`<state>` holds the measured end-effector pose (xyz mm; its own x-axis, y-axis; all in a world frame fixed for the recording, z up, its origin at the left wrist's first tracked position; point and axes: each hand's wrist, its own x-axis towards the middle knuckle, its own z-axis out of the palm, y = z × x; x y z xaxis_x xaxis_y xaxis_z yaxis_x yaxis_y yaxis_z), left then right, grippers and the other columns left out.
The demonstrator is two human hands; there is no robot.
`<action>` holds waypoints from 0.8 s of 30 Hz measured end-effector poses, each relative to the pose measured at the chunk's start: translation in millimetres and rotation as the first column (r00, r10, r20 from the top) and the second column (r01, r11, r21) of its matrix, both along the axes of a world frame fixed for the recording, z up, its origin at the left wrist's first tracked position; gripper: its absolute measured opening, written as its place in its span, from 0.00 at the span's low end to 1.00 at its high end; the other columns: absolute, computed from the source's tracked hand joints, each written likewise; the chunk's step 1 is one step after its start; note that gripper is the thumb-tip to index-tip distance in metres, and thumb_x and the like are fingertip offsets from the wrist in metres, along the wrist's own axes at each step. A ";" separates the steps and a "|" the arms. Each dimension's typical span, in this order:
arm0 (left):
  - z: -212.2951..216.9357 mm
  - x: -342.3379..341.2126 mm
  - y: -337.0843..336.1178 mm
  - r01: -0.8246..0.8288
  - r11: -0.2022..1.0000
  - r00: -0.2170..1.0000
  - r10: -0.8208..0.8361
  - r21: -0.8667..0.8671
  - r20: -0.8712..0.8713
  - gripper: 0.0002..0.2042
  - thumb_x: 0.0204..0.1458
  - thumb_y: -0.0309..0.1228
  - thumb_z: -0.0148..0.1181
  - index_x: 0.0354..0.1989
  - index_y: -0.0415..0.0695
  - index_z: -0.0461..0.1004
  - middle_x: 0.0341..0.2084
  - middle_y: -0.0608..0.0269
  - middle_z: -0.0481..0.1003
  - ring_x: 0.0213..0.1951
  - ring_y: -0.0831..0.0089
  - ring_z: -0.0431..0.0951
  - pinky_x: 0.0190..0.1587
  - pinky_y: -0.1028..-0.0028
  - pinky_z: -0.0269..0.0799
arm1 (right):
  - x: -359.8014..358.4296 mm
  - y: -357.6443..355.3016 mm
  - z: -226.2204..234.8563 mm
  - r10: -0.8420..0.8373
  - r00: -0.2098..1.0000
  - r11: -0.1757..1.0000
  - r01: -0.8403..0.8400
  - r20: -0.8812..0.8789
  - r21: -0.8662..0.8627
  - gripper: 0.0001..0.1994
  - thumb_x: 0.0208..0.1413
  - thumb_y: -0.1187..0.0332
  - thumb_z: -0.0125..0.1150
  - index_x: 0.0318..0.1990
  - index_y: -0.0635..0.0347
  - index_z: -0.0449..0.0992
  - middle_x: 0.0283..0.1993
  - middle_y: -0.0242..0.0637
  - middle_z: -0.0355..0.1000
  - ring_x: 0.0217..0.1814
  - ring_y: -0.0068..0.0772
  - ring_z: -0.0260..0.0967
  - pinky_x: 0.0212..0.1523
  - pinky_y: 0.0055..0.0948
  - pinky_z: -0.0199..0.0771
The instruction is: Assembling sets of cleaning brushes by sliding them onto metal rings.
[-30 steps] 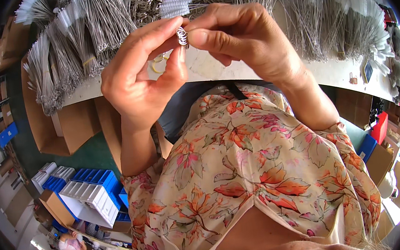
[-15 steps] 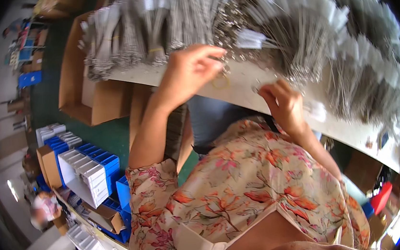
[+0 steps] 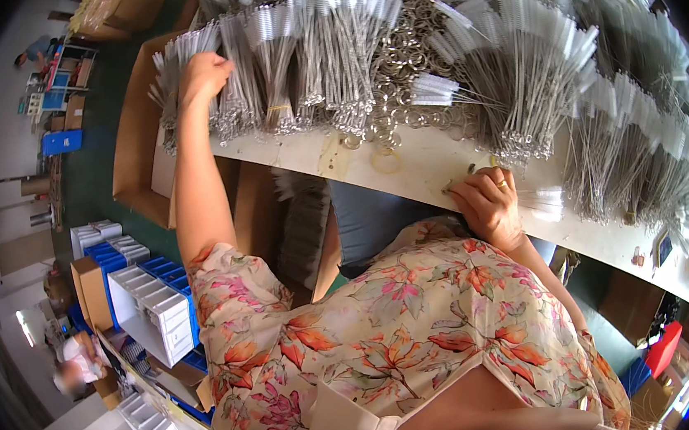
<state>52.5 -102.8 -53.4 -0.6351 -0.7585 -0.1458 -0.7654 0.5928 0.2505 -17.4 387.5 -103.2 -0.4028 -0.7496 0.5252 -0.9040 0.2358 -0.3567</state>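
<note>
Left hand [image 3: 205, 77], fingers curled (hold unclear), apparently selects from the wire-stemmed brushes [image 3: 241, 92]; right hand [image 3: 489, 205], fingers bunched, contents unclear. Next move calls for separating one cleanly.

- Your left hand [image 3: 205, 77] has moved to the leftmost brush bundles [image 3: 243, 75].
- Your right hand [image 3: 488, 201] has come down by the counter's [image 3: 426, 153] near edge.
- They are well apart; a second ago both met at a metal coil.

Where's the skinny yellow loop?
In the head view, the yellow loop lies near the middle on the white table, close to its near edge, just below the metal rings, between the left hand and right hand.
</note>
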 end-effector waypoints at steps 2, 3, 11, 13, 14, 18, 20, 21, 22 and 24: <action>-0.7 1.0 -2.9 -0.036 0.986 0.992 0.055 0.163 -0.109 0.09 0.44 0.36 0.59 0.26 0.43 0.76 0.18 0.66 0.75 0.20 0.79 0.73 0.23 0.76 0.69 | -1.0 2.2 -1.2 0.015 1.000 1.000 -0.014 0.019 -0.017 0.10 0.34 0.73 0.66 0.29 0.55 0.75 0.29 0.26 0.67 0.33 0.30 0.64 0.36 0.31 0.62; 0.8 -3.0 6.6 -0.023 0.972 0.976 0.073 0.235 -0.203 0.07 0.47 0.30 0.57 0.28 0.40 0.74 0.17 0.69 0.72 0.17 0.84 0.67 0.16 0.81 0.61 | -2.7 4.3 -1.9 0.010 1.000 1.000 -0.010 0.014 -0.011 0.10 0.34 0.73 0.65 0.29 0.54 0.75 0.29 0.26 0.67 0.33 0.30 0.64 0.36 0.31 0.62; 1.1 0.6 17.7 -0.107 0.992 0.965 0.120 0.067 -0.232 0.06 0.48 0.30 0.54 0.27 0.40 0.71 0.18 0.65 0.74 0.18 0.81 0.72 0.17 0.79 0.65 | -28.3 -6.2 28.2 0.097 0.993 0.992 -0.102 -0.068 -0.076 0.08 0.37 0.73 0.60 0.29 0.54 0.72 0.27 0.27 0.64 0.31 0.28 0.61 0.32 0.28 0.59; -2.0 4.2 10.8 -0.082 0.993 0.968 0.099 0.085 -0.231 0.07 0.48 0.30 0.54 0.27 0.39 0.71 0.19 0.65 0.75 0.19 0.80 0.73 0.18 0.79 0.66 | -58.9 -16.3 37.8 0.035 0.987 0.992 -0.054 -0.158 -0.114 0.07 0.40 0.73 0.60 0.29 0.54 0.72 0.26 0.30 0.63 0.31 0.29 0.61 0.30 0.30 0.61; 0.5 -0.8 15.0 -0.074 0.993 0.968 0.093 0.087 -0.234 0.07 0.48 0.30 0.54 0.27 0.39 0.71 0.19 0.65 0.75 0.19 0.80 0.73 0.18 0.79 0.66 | -74.5 -20.4 45.4 -0.002 0.986 0.996 -0.014 -0.168 -0.091 0.06 0.43 0.73 0.59 0.31 0.56 0.73 0.27 0.32 0.65 0.30 0.29 0.63 0.30 0.29 0.63; 12.5 -1.1 14.9 -0.116 0.990 0.971 0.094 -0.087 -0.219 0.06 0.49 0.30 0.53 0.29 0.39 0.71 0.22 0.61 0.76 0.23 0.77 0.76 0.25 0.79 0.70 | -124.2 -48.2 66.3 -0.169 0.985 0.985 0.170 -0.029 0.006 0.04 0.49 0.74 0.53 0.33 0.59 0.73 0.32 0.36 0.68 0.30 0.35 0.70 0.31 0.34 0.75; 15.9 2.2 9.0 -0.107 0.964 0.976 0.056 -0.243 -0.210 0.06 0.50 0.29 0.52 0.31 0.38 0.70 0.24 0.59 0.76 0.25 0.75 0.77 0.27 0.79 0.72 | -144.5 -60.6 62.5 -0.198 0.951 0.970 0.225 -0.236 0.095 0.04 0.48 0.74 0.51 0.32 0.59 0.72 0.35 0.39 0.69 0.31 0.39 0.72 0.29 0.35 0.75; 15.5 0.0 13.0 -0.117 0.993 0.837 0.101 0.004 -0.537 0.06 0.51 0.28 0.51 0.33 0.38 0.69 0.27 0.56 0.76 0.27 0.72 0.77 0.30 0.78 0.73 | -151.3 -63.2 57.6 -0.188 0.954 0.973 0.214 -0.234 0.090 0.04 0.48 0.74 0.51 0.32 0.59 0.72 0.35 0.39 0.69 0.31 0.39 0.72 0.29 0.35 0.75; 19.6 -0.8 24.4 -0.038 0.972 0.592 0.209 0.233 -0.778 0.06 0.51 0.26 0.50 0.34 0.37 0.67 0.29 0.53 0.76 0.29 0.70 0.78 0.32 0.77 0.74 | -156.1 -66.6 52.4 -0.173 0.928 0.953 0.242 -0.330 0.181 0.04 0.48 0.73 0.50 0.31 0.59 0.72 0.35 0.39 0.69 0.31 0.41 0.72 0.29 0.36 0.74; 33.2 -1.7 46.0 -0.001 0.981 0.515 0.168 0.195 -0.841 0.06 0.56 0.25 0.46 0.38 0.35 0.63 0.30 0.53 0.73 0.27 0.70 0.76 0.30 0.73 0.75 | -156.8 -74.4 51.9 -0.141 0.897 0.926 0.269 -0.419 0.264 0.04 0.48 0.73 0.49 0.30 0.58 0.71 0.35 0.40 0.70 0.31 0.42 0.72 0.29 0.37 0.74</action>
